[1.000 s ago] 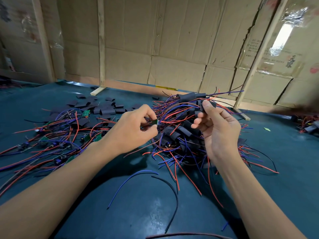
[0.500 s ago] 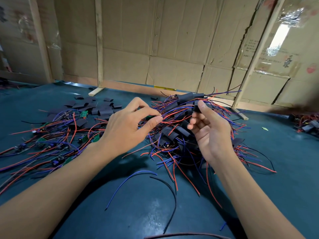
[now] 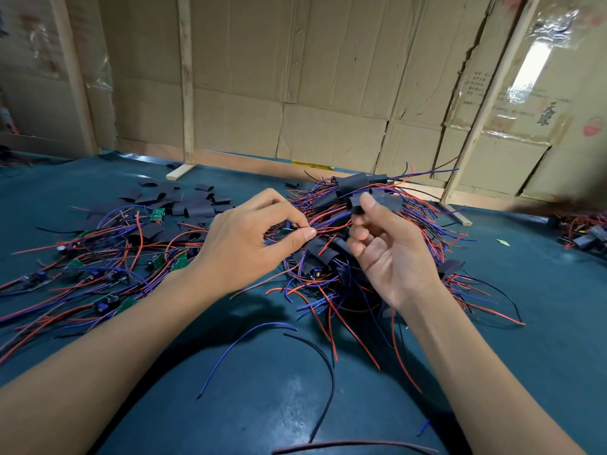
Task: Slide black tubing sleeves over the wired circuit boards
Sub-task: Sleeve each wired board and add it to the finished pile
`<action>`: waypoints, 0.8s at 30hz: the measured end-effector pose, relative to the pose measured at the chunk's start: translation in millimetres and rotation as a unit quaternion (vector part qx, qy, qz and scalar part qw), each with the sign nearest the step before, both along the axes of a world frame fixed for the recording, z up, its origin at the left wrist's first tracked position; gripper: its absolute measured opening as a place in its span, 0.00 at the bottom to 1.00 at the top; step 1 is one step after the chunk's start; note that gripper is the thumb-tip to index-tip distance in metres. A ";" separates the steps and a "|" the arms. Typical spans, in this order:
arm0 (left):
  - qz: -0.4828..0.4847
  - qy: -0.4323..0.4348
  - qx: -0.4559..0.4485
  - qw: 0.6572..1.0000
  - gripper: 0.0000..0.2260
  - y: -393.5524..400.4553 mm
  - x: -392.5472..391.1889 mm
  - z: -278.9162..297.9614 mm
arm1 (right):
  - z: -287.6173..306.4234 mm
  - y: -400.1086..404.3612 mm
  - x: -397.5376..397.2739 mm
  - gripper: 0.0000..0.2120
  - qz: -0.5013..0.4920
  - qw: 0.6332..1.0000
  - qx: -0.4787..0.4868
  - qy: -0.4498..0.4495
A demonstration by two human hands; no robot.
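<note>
My left hand (image 3: 249, 238) pinches a small green wired circuit board (image 3: 288, 228) between thumb and fingers, its red and blue wires trailing down. My right hand (image 3: 391, 254) holds a short black tubing sleeve (image 3: 356, 202) up between thumb and forefinger, just right of the board and apart from it. Behind both hands lies a heap of sleeved boards (image 3: 328, 254) with red and blue wires. At the left are bare green boards (image 3: 157, 214) with wires, and a pile of flat black sleeves (image 3: 193, 208).
The work lies on a dark teal table cover (image 3: 230, 405). Loose blue (image 3: 243, 343) and black (image 3: 325, 372) wires lie near me. Cardboard walls with wooden posts (image 3: 187, 80) close the far edge. More wired parts (image 3: 584, 234) sit at far right.
My left hand has turned and brought the board closer to my right hand. My right hand has lifted the sleeve slightly and opened its lower fingers.
</note>
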State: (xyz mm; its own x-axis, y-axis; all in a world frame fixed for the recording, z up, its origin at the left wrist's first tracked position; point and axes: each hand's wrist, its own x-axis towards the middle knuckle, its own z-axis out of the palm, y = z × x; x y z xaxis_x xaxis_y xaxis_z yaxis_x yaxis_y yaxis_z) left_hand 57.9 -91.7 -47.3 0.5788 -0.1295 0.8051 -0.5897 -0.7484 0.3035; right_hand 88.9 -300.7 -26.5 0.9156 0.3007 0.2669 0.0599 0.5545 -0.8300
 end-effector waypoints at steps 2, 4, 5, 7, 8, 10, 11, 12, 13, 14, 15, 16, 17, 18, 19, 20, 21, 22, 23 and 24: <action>-0.032 -0.013 -0.016 0.999 0.06 -1.4 1.3 0.0 | -1.5 3.4 -1.3 0.11 -0.026 0.997 -0.053 -0.041; -0.055 -0.031 -0.042 0.997 0.07 -4.6 1.6 1.4 | -3.7 9.1 -3.4 0.11 -0.042 0.995 -0.075 -0.056; -0.061 -0.040 -0.056 0.996 0.09 -6.4 1.6 2.6 | -4.8 12.3 -4.4 0.10 -0.045 0.995 -0.073 -0.049; -0.068 -0.056 -0.070 0.994 0.12 -9.8 1.1 3.9 | -6.9 19.0 -7.0 0.10 -0.038 0.997 -0.059 -0.016; -0.070 -0.065 -0.066 0.993 0.13 -11.6 0.7 4.3 | -8.1 21.6 -7.9 0.09 -0.030 0.998 -0.052 0.003; -0.073 -0.082 -0.046 0.993 0.15 -14.8 -0.2 4.7 | -8.9 24.5 -9.3 0.07 -0.015 0.999 -0.041 0.031; -0.077 -0.087 -0.039 0.992 0.16 -16.1 -0.9 5.0 | -8.8 25.2 -10.2 0.06 -0.010 0.998 -0.036 0.041; -0.083 -0.086 -0.036 0.992 0.17 -17.4 -1.6 5.3 | -8.5 25.5 -10.9 0.06 -0.006 0.998 -0.034 0.048; -0.092 -0.078 -0.041 0.992 0.17 -18.7 -2.3 5.4 | -8.4 25.9 -11.5 0.06 -0.002 0.998 -0.035 0.054; -0.105 -0.065 -0.059 0.991 0.18 -19.8 -3.3 5.3 | -8.1 25.9 -12.4 0.06 0.002 0.998 -0.038 0.058; -0.116 -0.052 -0.086 0.988 0.18 -20.7 -4.3 4.8 | -8.0 26.3 -13.1 0.07 0.007 0.997 -0.042 0.062; -0.120 -0.044 -0.115 0.985 0.17 -21.6 -5.2 3.9 | -7.9 26.6 -13.7 0.07 0.011 0.997 -0.045 0.064; -0.113 -0.046 -0.136 0.983 0.15 -22.2 -6.1 3.2 | -7.5 26.9 -14.2 0.08 0.014 0.996 -0.049 0.067; -0.102 -0.055 -0.142 0.983 0.13 -22.7 -6.6 2.6 | -7.0 26.9 -14.7 0.08 0.016 0.996 -0.050 0.069; -0.093 -0.067 -0.137 0.984 0.11 -23.2 -6.7 2.3 | -6.2 26.8 -15.0 0.08 0.017 0.996 -0.049 0.072; -0.090 -0.079 -0.128 0.985 0.10 -23.7 -7.1 2.5 | -5.7 26.4 -15.5 0.08 0.018 0.996 -0.045 0.075; -0.089 -0.085 -0.122 0.985 0.09 -24.3 -7.3 3.1 | -5.1 25.8 -15.8 0.08 0.019 0.996 -0.040 0.079; -0.088 -0.089 -0.118 0.985 0.09 -24.4 -7.2 4.1 | -4.5 25.0 -16.0 0.08 0.019 0.996 -0.034 0.083; -0.083 -0.093 -0.110 0.986 0.09 -24.6 -7.3 4.8 | -4.2 24.3 -16.1 0.08 0.021 0.996 -0.027 0.088; -0.076 -0.098 -0.101 0.987 0.09 -25.0 -7.1 5.1 | -4.0 23.4 -16.1 0.08 0.023 0.995 -0.018 0.094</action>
State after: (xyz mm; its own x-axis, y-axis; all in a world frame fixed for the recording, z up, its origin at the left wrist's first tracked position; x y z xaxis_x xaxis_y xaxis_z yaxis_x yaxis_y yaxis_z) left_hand 50.7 -116.7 -42.2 0.3952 -0.0287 0.9181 -0.7523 -0.5836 0.3056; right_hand 72.8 -277.3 -30.4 0.9338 0.3487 0.0804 -0.1229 0.5235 -0.8431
